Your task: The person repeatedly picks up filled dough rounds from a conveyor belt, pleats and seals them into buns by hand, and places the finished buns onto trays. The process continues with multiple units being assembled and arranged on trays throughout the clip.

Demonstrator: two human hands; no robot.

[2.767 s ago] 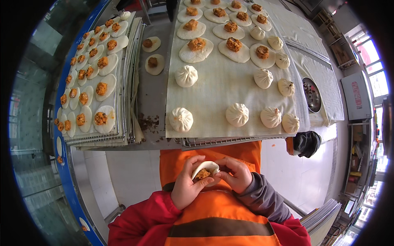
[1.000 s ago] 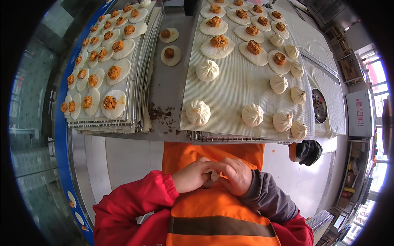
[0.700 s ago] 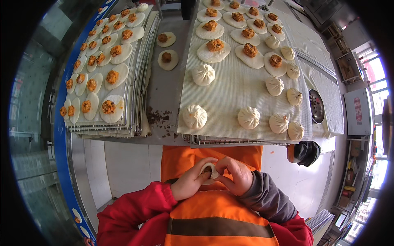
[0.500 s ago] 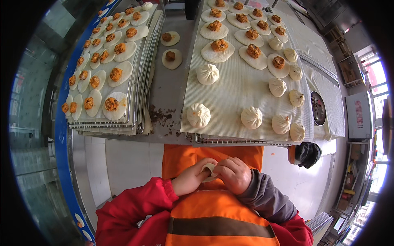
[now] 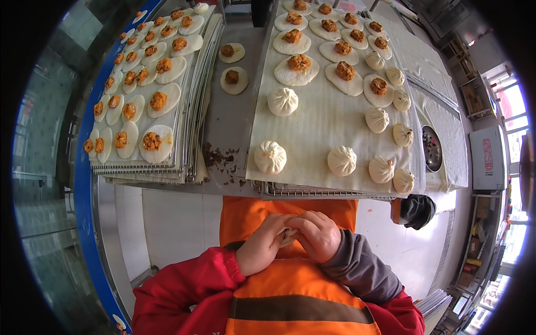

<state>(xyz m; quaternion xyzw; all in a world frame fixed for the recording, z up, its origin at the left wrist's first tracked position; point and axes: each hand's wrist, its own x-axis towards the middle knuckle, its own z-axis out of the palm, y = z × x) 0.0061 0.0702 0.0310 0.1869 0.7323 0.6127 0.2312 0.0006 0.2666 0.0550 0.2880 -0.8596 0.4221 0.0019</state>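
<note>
White dough (image 5: 288, 240) — mostly hidden | left hand (image 5: 261, 247), right hand (image 5: 319, 237) | grip — closed around it

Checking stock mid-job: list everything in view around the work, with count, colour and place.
Left stack: one, pale trays, upper left
Right stack: one, pale trays, upper middle
Closed buns: ten, white, right stack; one, left stack's far end
Filled wrappers: many, white and orange, mostly both stacks; two between them
Table: one, grey, under stacks
Crumbs: many, brown, on the table
Bowl: one, metallic, beside right stack
Dark item: one, black and orange, kind unclear, near right stack
Box: one, white and red, far right
Dough piece: one, pale, mostly hidden, lower middle
Apron: one, orange, lower middle
Left grip: one, red sleeve, on dough
Right grip: one, grey sleeve, on dough
</note>
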